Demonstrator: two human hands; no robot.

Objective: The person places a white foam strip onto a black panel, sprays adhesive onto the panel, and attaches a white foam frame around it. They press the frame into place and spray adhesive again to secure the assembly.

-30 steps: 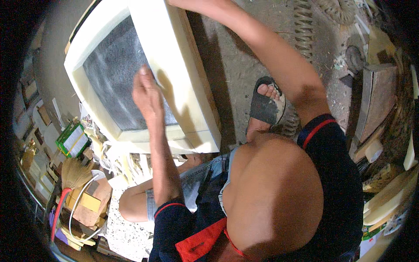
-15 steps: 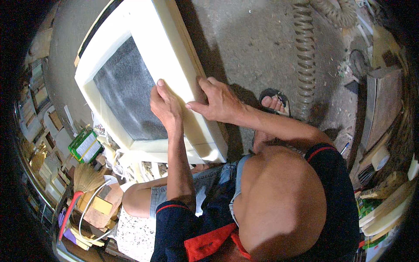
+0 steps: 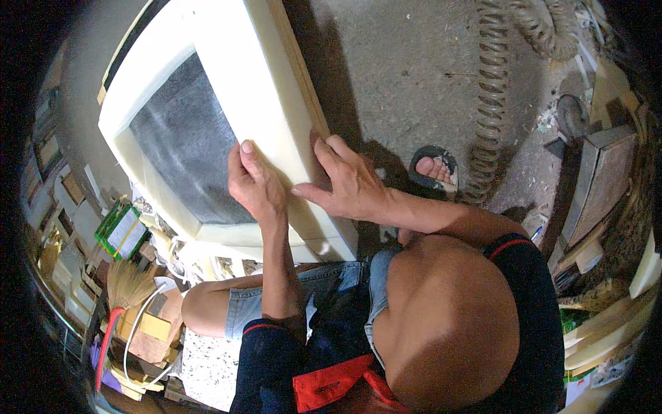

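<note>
A large frame padded in cream-white foam [image 3: 238,65] stands tilted before me, with a dark fabric panel [image 3: 186,138] sunk in its middle. Thin wood shows along its far right side. My left hand [image 3: 256,181] is closed over the inner edge of the right foam bar, thumb on top, other fingers curled down toward the dark panel. On the outer edge of the same bar, my right hand [image 3: 348,183] grips with its thumb on the foam face and fingers bent along the side. Some fingertips of both hands are hidden.
A coiled hose [image 3: 492,90] lies on the concrete floor at right, near my sandalled foot [image 3: 434,169]. A wooden box [image 3: 600,186] stands farther right. At left are a straw broom [image 3: 127,284], a green-and-white package [image 3: 122,231], foam scraps and a speckled white block [image 3: 207,366].
The view has shifted slightly, so the padded frame sits a little farther left. Both hands stay on the same foam bar, with the left one a bit lower in the picture.
</note>
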